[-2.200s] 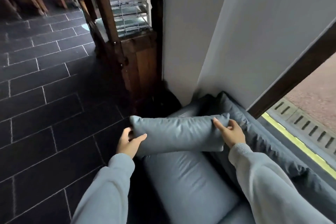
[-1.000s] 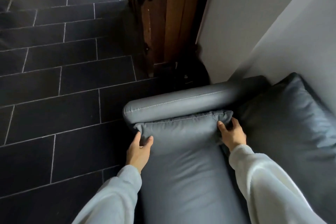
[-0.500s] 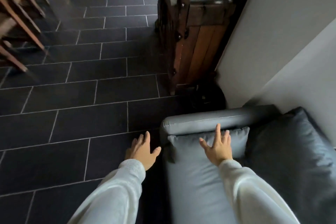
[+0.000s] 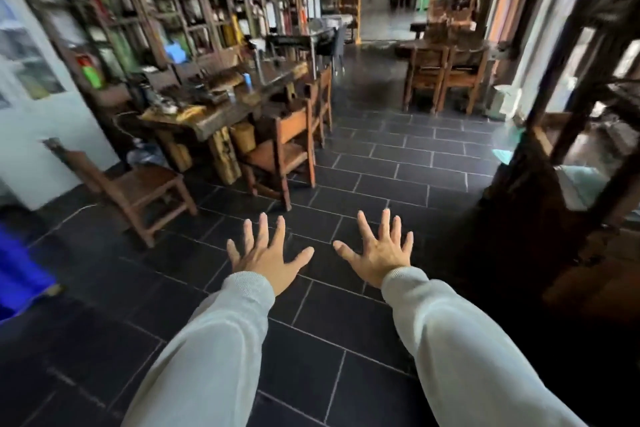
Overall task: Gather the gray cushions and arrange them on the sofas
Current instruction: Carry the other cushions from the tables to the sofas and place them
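My left hand and my right hand are stretched out in front of me above the dark tiled floor, palms down. The fingers of both are spread and hold nothing. Light grey sleeves cover both arms. No gray cushion and no sofa is in view. The picture is blurred from head motion.
A long wooden table with clutter stands at the left, with wooden chairs beside it and one nearer chair. Shelves line the far left wall. A dark wooden cabinet stands at the right. Something blue lies at the left edge.
The gray cushion was set against the sofa's armrest and both hands let go. My view has swung up and away from the sofa into the room, with both hands now held out open.
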